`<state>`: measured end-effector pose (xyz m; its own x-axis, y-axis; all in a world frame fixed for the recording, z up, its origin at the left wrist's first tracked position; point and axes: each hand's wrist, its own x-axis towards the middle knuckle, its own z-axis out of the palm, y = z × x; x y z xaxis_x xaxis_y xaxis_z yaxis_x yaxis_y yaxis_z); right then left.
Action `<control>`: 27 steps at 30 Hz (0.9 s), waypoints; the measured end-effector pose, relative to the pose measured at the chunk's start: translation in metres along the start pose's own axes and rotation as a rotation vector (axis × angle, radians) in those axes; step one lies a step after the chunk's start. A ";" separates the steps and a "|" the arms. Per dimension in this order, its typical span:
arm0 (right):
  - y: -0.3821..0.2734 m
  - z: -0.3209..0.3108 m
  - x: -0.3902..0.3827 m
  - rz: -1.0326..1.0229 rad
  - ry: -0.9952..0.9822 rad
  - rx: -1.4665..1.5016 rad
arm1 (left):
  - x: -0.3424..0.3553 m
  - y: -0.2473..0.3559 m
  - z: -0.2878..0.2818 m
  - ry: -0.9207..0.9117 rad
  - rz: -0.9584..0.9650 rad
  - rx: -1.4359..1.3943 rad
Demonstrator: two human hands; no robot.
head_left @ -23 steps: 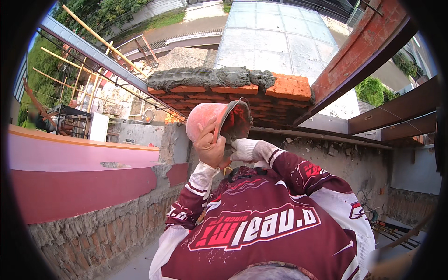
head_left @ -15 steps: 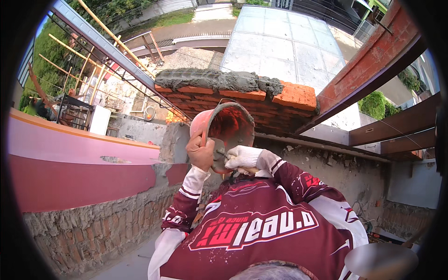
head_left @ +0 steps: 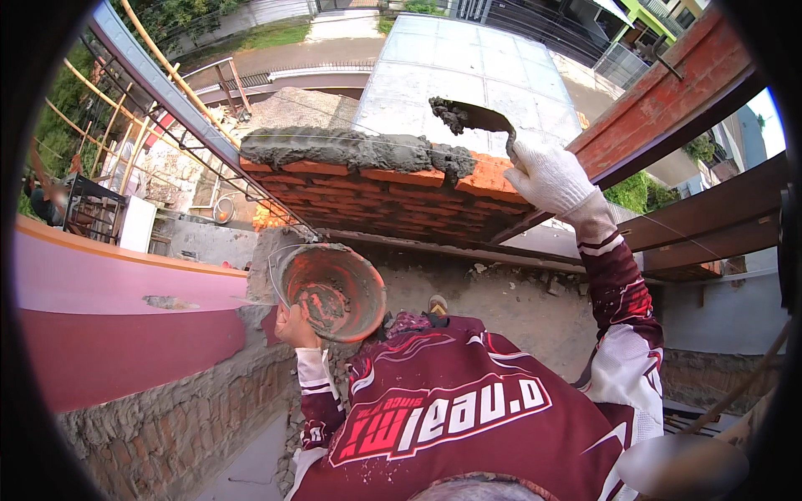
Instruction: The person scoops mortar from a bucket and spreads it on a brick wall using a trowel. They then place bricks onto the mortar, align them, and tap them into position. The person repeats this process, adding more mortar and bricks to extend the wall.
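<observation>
My bare left hand point(head_left: 296, 326) grips the rim of an orange bucket point(head_left: 373, 294), its fingers partly hidden. The bucket is tilted so its mouth shows, with grey mortar smeared inside. My right hand point(head_left: 550, 177), in a white glove, is closed round the handle of a trowel point(head_left: 483, 116). Wet mortar clings to the trowel blade, which hangs above the top of a red brick wall point(head_left: 351, 200). A thick bed of grey mortar point(head_left: 334, 151) covers most of the top course. Below the trowel, the right end brick point(head_left: 493, 177) has a bare top.
A thin string line runs above the wall. Reddish beams point(head_left: 668, 92) stand at the right, a metal truss point(head_left: 159, 71) at the left. Beyond the wall lies a pale canopy roof point(head_left: 468, 63). A pink wall point(head_left: 134, 275) stands at the left; my shoe point(head_left: 437, 306) shows below.
My right hand has lifted the trowel out of the bucket, forward and right over the wall, with mortar on it. My left hand has lowered the bucket leftward, its mouth now facing up.
</observation>
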<state>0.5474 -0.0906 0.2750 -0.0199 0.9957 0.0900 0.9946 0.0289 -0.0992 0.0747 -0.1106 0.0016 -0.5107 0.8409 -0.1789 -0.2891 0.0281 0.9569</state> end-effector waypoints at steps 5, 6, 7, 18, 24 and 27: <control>0.035 0.056 -0.002 -0.016 0.063 -0.348 | 0.000 0.007 -0.021 -0.024 -0.052 0.015; 0.022 0.041 0.003 -0.005 0.095 -0.303 | 0.001 0.008 -0.026 -0.001 -0.045 -0.017; 0.026 0.036 0.009 -0.029 0.088 -0.281 | -0.001 0.010 -0.028 0.019 -0.043 -0.048; -0.008 0.047 0.146 -0.004 -0.399 -0.044 | 0.017 0.007 -0.051 0.120 -0.093 0.005; -0.073 0.068 0.205 -0.067 -0.534 -0.058 | 0.027 0.004 -0.062 0.129 -0.106 -0.034; -0.083 0.074 0.214 -0.073 -0.610 -0.169 | 0.033 0.007 -0.071 0.130 -0.097 -0.062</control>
<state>0.4529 0.1267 0.2288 -0.0930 0.8637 -0.4953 0.9898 0.1339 0.0477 -0.0017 -0.1213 -0.0136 -0.5771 0.7590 -0.3014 -0.3891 0.0690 0.9186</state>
